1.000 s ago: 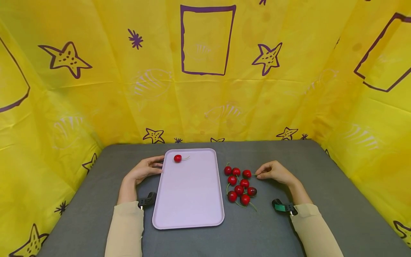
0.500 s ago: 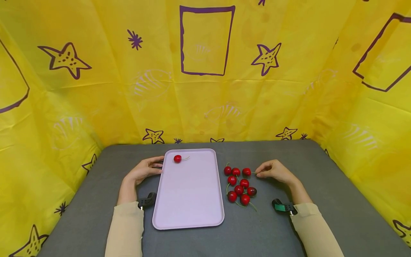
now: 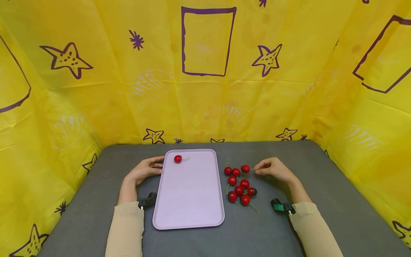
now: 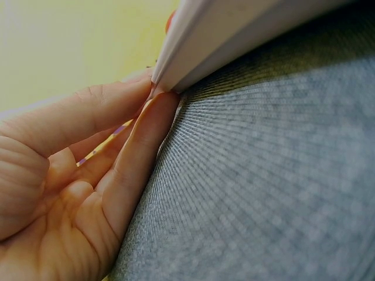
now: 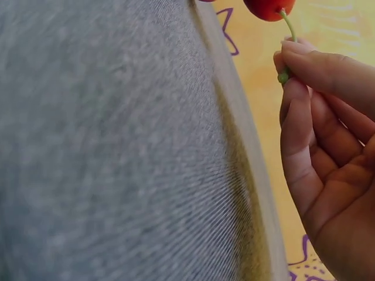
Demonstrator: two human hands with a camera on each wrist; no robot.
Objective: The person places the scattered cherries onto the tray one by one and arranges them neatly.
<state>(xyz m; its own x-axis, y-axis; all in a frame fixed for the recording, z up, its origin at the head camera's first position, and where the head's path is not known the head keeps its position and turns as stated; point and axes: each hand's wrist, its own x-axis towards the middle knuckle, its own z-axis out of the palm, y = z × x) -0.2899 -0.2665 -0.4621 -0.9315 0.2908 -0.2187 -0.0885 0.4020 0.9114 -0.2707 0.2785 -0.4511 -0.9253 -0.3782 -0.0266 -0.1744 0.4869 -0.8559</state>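
Observation:
A pale lilac tray (image 3: 189, 192) lies on the grey tabletop, with one red cherry (image 3: 178, 159) near its far left corner. My left hand (image 3: 144, 170) touches the tray's left edge, the thumb and fingertips against its rim (image 4: 199, 47) in the left wrist view. Right of the tray, my right hand (image 3: 274, 170) pinches the green stem (image 5: 290, 26) of a cherry (image 3: 245, 168) between thumb and fingers. That cherry (image 5: 266, 7) is cut off by the top of the right wrist view. Several more cherries (image 3: 239, 190) lie in a loose cluster between the tray and this hand.
A yellow curtain (image 3: 205, 107) with purple starfish drawings stands behind and on both sides of the grey tabletop (image 3: 250, 235). Each wrist wears a black camera strap; the right one (image 3: 282, 206) has a green patch.
My right hand has shifted slightly away from me, carrying the pinched cherry a little out from the cluster. The left hand and the tray stay as they were.

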